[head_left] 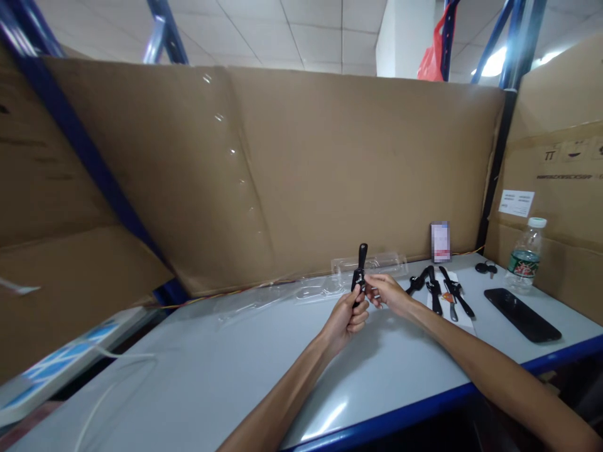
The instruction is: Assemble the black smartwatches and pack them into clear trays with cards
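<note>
One black tool point(358, 276) upright in the left hand point(346, 319), fingers wrapping its lower end.
The right hand point(389, 294) bunches fingertips alongside; pinching or not, I can't tell. It looks light, stiff, best held low.

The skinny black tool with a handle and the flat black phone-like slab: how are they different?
The skinny black tool with a handle is held nearly upright in the left hand, while the flat black phone-like slab lies on the pale grey table. The tool is narrow; the slab is broader, with rounded corners. Both are black.
</note>
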{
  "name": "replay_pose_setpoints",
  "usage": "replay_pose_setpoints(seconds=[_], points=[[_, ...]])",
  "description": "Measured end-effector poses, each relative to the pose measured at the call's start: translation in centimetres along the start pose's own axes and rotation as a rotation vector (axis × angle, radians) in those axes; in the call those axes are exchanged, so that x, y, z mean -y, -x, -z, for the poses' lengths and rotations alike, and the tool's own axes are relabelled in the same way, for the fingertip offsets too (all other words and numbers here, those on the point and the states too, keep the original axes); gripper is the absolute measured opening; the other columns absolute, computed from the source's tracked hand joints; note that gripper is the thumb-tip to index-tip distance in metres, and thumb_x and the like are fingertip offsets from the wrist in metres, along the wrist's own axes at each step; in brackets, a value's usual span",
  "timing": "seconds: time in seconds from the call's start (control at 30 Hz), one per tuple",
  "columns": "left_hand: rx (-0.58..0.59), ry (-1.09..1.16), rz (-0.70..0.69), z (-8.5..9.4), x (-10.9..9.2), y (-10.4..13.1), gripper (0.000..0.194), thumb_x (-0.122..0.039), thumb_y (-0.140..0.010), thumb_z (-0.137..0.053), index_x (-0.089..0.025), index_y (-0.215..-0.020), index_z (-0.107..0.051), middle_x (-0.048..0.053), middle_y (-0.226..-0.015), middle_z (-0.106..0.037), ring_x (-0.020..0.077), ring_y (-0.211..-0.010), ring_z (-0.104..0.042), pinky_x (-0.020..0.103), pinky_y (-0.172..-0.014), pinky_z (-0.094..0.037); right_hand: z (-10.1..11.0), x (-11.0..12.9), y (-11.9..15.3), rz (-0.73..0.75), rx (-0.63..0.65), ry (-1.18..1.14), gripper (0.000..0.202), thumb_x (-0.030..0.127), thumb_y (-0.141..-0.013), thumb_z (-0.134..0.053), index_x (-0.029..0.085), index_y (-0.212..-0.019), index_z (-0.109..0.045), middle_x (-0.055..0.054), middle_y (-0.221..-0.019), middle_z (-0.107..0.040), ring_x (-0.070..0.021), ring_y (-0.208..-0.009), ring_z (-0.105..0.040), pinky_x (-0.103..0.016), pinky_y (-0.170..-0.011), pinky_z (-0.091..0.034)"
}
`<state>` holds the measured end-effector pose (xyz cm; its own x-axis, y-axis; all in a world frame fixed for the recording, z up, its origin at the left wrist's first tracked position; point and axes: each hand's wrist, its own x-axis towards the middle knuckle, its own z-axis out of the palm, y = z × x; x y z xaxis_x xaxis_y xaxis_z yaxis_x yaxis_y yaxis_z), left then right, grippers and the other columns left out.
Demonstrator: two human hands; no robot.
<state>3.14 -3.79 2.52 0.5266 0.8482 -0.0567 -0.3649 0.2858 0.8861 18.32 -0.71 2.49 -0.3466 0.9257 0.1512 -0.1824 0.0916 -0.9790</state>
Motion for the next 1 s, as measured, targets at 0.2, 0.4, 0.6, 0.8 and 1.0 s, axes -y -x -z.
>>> replay_pose_setpoints(seconds=[0.2, 0.4, 0.6, 0.8, 1.0], points=[[-0.034, -0.117, -0.084, -0.9, 0.8, 0.1, 0.064, -0.073, -0.068, -0.074, -0.023, -0.070, -0.034, -0.015, -0.048, -0.020, 0.0018, -0.039, -0.006, 0.015, -0.034, -0.006, -0.1, -0.2, 0.2, 0.012, -0.035, -0.070, 0.060, 0.075, -0.068, -0.073, 0.016, -0.076, -0.060, 0.003, -0.058, -0.056, -0.0073, -0.043, -0.044, -0.021, -0.039, -0.026], [-0.145, -0.211, -0.167, -1.2, 0.8, 0.2, 0.064, -0.078, -0.067, -0.069, -0.023, -0.070, -0.038, -0.014, -0.046, -0.024, 0.0023, -0.036, -0.015, 0.016, -0.035, -0.010, -0.4, -0.2, 0.5, -0.062, 0.000, -0.168, 0.056, 0.070, -0.070, -0.076, 0.017, -0.082, -0.058, 0.004, -0.063, -0.057, -0.0064, -0.045, -0.045, -0.019, -0.039, -0.026], [-0.172, -0.184, -0.219, -1.5, 0.8, 0.2, 0.065, -0.080, -0.066, -0.068, -0.022, -0.069, -0.041, -0.014, -0.046, -0.025, 0.0019, -0.036, -0.016, 0.017, -0.036, -0.011, -0.7, 0.3, 0.7, -0.052, 0.016, -0.141, 0.057, 0.070, -0.069, -0.076, 0.017, -0.081, -0.059, 0.003, -0.066, -0.057, -0.0061, -0.046, -0.046, -0.020, -0.039, -0.027], [-0.190, -0.178, -0.216, -1.6, 1.2, 0.1, 0.065, -0.079, -0.063, -0.071, -0.023, -0.069, -0.038, -0.014, -0.046, -0.023, 0.0019, -0.036, -0.016, 0.016, -0.035, -0.012, -0.8, -0.5, 0.3, -0.063, -0.031, -0.190, 0.057, 0.069, -0.068, -0.078, 0.018, -0.080, -0.057, 0.006, -0.061, -0.053, -0.0054, -0.044, -0.041, -0.019, -0.040, -0.026], [-0.222, -0.223, -0.197, -0.9, 1.5, -0.3, 0.067, -0.081, -0.061, -0.070, -0.023, -0.065, -0.036, -0.014, -0.046, -0.022, 0.0023, -0.035, -0.017, 0.017, -0.034, -0.013, -0.9, -1.5, 0.0, -0.119, -0.052, -0.240, 0.051, 0.065, -0.075, -0.075, 0.019, -0.081, -0.056, 0.006, -0.061, -0.052, -0.0060, -0.045, -0.041, -0.019, -0.041, -0.027]])
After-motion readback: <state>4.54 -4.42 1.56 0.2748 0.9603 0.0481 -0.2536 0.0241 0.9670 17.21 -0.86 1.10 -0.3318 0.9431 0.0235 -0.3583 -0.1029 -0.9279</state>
